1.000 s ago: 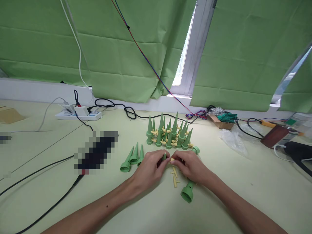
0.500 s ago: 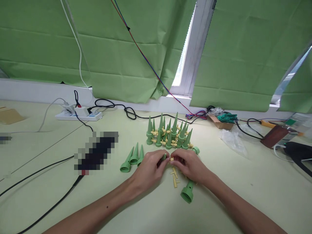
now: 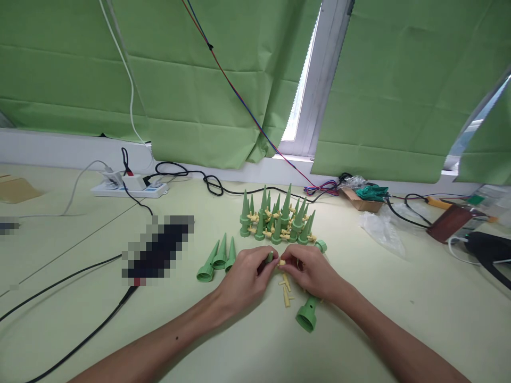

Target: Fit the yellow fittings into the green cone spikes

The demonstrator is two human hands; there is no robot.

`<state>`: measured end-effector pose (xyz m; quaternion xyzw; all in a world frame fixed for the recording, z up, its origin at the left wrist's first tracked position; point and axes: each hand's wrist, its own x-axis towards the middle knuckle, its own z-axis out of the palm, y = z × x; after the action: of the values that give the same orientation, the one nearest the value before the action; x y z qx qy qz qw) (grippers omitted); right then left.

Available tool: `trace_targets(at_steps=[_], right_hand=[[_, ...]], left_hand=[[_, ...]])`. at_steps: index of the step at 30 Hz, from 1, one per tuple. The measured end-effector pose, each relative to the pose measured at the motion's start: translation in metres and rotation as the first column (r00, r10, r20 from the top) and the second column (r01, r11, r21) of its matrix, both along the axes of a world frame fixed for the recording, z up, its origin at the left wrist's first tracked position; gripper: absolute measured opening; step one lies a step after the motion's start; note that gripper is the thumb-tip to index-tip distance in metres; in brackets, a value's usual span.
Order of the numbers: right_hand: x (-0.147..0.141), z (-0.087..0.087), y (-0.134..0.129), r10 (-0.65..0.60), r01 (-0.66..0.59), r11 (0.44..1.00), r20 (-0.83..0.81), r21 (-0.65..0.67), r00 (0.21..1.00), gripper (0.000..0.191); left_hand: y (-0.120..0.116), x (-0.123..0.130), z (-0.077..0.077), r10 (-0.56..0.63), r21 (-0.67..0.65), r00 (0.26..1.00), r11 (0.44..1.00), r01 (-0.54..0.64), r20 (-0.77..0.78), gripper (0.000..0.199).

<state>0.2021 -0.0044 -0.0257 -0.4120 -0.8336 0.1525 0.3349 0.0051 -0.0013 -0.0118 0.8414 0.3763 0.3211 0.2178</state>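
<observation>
My left hand (image 3: 249, 271) is closed round a green cone (image 3: 269, 257), most of it hidden by the fingers. Fingertips almost touching it, my right hand (image 3: 313, 270) pinches a small yellow piece (image 3: 281, 262). Below the hands lie loose yellow pieces (image 3: 286, 297) with short side stems. A green cone with a wide, hollow base (image 3: 306, 316) lies under my right wrist. Three other green cones (image 3: 220, 256) are left of my left hand. Behind both hands stands a cluster of green cones (image 3: 277, 227) with yellow pieces on their sides.
A white power strip (image 3: 130, 187) and black cables lie along the wall. At the right are a small cardboard box (image 3: 363, 201), clear plastic bags (image 3: 383, 231) and a dark red object (image 3: 455, 222). A pixelated dark object (image 3: 159, 250) lies at the left.
The yellow piece between my right fingers has shifted very slightly. Both hands otherwise keep nearly the same place and grip.
</observation>
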Motion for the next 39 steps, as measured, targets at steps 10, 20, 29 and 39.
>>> trace_targets(at_steps=[10,20,29,39], right_hand=[[-0.0003,-0.0026,-0.0004,-0.002,0.003,1.000,0.028,-0.005,1.000,0.012],[-0.0001,-0.0021,-0.0008,-0.019,0.020,1.000,0.071,-0.017,0.997,0.012],[-0.0009,-0.0013,-0.0002,-0.018,0.019,1.000,0.089,-0.006,0.996,0.015],[-0.0024,-0.0006,-0.0017,-0.037,0.038,0.999,0.066,-0.023,0.997,0.014]], left_hand=[[-0.0002,0.0005,0.0007,0.001,-0.017,1.000,1.000,-0.002,-0.009,0.021],[-0.0007,0.0003,0.0014,-0.005,-0.004,1.000,1.000,0.005,-0.029,0.021],[-0.0006,0.0000,0.0018,-0.015,0.012,0.999,1.000,0.015,-0.037,0.021],[0.0010,-0.0010,-0.0008,-0.002,0.008,1.000,1.000,0.002,-0.021,0.019]])
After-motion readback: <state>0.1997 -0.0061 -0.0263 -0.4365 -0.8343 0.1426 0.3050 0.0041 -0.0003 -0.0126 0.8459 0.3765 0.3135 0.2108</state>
